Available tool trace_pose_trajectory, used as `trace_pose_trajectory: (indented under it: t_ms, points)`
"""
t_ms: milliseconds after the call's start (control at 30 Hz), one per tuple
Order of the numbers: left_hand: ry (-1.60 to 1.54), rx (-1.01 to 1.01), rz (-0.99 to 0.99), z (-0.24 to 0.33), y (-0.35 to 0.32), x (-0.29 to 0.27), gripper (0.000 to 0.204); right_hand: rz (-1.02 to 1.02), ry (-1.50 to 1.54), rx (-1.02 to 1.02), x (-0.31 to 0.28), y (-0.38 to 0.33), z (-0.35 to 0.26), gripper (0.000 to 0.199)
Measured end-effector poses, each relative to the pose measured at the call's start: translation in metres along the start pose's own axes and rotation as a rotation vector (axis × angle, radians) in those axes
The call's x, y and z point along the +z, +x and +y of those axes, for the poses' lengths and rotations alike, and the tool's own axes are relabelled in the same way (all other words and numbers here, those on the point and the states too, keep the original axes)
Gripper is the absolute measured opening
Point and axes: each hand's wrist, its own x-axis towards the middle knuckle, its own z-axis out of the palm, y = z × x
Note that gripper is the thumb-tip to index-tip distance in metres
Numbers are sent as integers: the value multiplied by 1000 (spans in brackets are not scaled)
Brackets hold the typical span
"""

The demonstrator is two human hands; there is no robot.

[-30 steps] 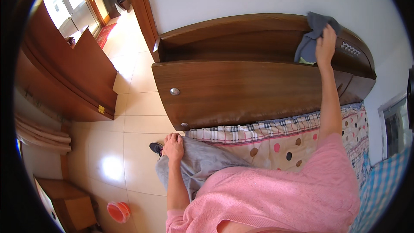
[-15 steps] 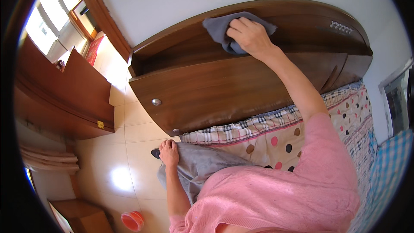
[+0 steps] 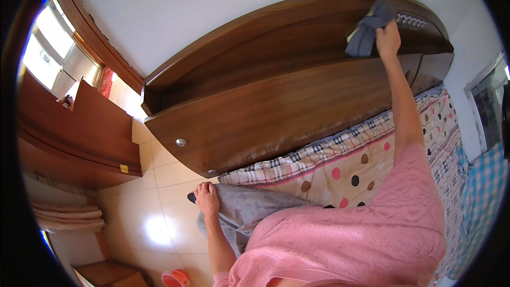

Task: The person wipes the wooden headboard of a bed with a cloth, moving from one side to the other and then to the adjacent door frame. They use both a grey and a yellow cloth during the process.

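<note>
A grey cloth (image 3: 366, 33) is bunched in my right hand (image 3: 389, 41), whose fingers are closed round it. My arm stretches far out to the right part of the brown wooden headboard (image 3: 276, 109). There the cloth is over the recessed shelf and its back panel, close to a pale decorative row (image 3: 411, 20) on the wood. Slight blur hides just where the cloth touches. My left hand (image 3: 207, 199) lies over the knee of my grey trousers (image 3: 260, 200), its fingers draped across and holding nothing.
Below the headboard lies a mattress with a dotted and checked sheet (image 3: 340, 180). Blue checked fabric (image 3: 481, 196) is at the right. A reddish-brown cabinet (image 3: 79, 133) stands left across the tiled floor (image 3: 180, 223), with a red plastic container (image 3: 175, 277) at the bottom.
My right hand has swept the cloth rightward along the headboard, from its middle to near the decorative row. My left hand stays on the knee. The view has shifted slightly.
</note>
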Motion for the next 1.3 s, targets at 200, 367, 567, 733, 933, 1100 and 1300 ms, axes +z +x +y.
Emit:
trace_pose_trajectory:
  t_ms: [200, 367, 567, 733, 933, 1100, 1300]
  points:
    - [16, -5, 9, 4, 1, -2, 24, -220, 173, 730, 2, 18, 43, 31]
    - [-16, 5, 9, 7, -2, -5, 25, -496, 161, 511, 0, 0, -23, 44]
    - [-36, -8, -4, 1, -3, -4, 27, -362, 44, 3, 16, -35, -163, 40]
    - [-68, -5, 12, -2, -5, -2, 27, -553, 194, -317, 28, -72, -283, 15]
    - [-61, -51, -19, -6, -5, -4, 28, -699, 649, -419, 45, -96, -427, 8]
    - [-45, -59, -50, -1, -1, -2, 28, -745, 815, -514, 51, -105, -490, 13]
    - [-47, -45, -18, -6, -3, 0, 28, -700, 567, -616, 49, -89, -406, 10]
